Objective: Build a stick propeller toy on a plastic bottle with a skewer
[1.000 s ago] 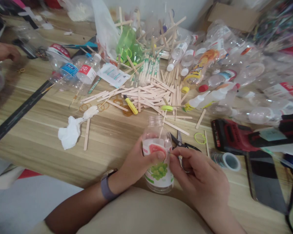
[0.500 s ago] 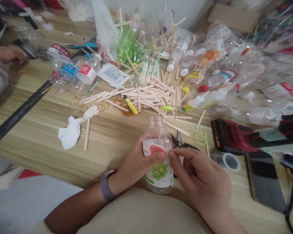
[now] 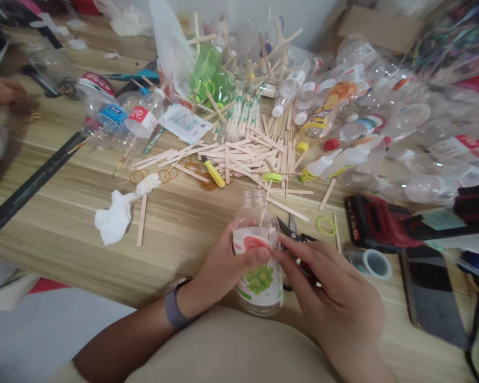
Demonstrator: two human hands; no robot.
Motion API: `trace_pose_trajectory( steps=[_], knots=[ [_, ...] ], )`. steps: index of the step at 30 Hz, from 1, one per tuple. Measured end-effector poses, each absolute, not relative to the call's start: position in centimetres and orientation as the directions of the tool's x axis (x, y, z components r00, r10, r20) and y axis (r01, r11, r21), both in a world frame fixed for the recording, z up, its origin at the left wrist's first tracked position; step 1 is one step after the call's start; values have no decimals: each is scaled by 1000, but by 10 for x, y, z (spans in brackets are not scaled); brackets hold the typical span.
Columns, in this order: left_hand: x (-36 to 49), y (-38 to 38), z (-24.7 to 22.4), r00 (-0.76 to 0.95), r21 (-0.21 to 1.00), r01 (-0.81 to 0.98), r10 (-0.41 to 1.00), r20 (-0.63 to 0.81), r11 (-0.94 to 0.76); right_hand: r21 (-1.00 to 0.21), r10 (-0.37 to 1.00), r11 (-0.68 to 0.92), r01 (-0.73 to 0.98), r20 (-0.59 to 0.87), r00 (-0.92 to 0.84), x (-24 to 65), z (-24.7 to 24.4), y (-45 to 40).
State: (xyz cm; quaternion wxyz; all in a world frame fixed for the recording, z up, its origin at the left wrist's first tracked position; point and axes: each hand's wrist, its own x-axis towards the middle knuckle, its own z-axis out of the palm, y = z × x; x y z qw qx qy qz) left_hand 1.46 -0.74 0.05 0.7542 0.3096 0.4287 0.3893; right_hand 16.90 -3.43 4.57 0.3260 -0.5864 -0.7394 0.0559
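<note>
A labelled clear plastic bottle (image 3: 259, 266) stands upright against the near edge of the tabletop (image 3: 175, 229), held in the person's left hand (image 3: 215, 266), fingers wrapped around one side and thumb across the label. The right hand (image 3: 335, 298) works close in at the opposite side, thumb and forefinger narrowed at the label's upper edge; whether anything is pinched between them cannot be told. The bottle's threaded neck (image 3: 254, 198) is uncapped and its label is on. Just beyond, a yellow-green cap (image 3: 272, 176) carries a thin stick (image 3: 267, 196) that slants down toward the bottle; whether it passes inside or behind is unclear. Nothing visible closes the neck, and any finished fastening at the side is hidden by the fingers. Scissors (image 3: 290, 230) lie behind the right hand, with loose craft sticks (image 3: 255, 154) heaped farther back and a cordless drill (image 3: 383, 221) at right.
</note>
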Motion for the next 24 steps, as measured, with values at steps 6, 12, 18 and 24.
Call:
trace_pose_trajectory(
  steps=[6, 12, 18, 24],
  knots=[
    [14, -7, 3, 334, 819, -269, 847, -414, 507, -538, 932, 201, 819, 363, 11, 167, 47, -37],
    [14, -6, 4, 328, 828, -252, 849, -415, 501, -548, 939, 209, 810, 344, -9, 167, 49, -40],
    [14, -7, 3, 338, 817, -273, 845, -413, 508, -540, 912, 316, 780, 400, -92, 167, 47, -36],
    [14, -8, 3, 321, 824, -268, 853, -411, 498, -511, 901, 343, 788, 417, -122, 168, 47, -37]
  ],
)
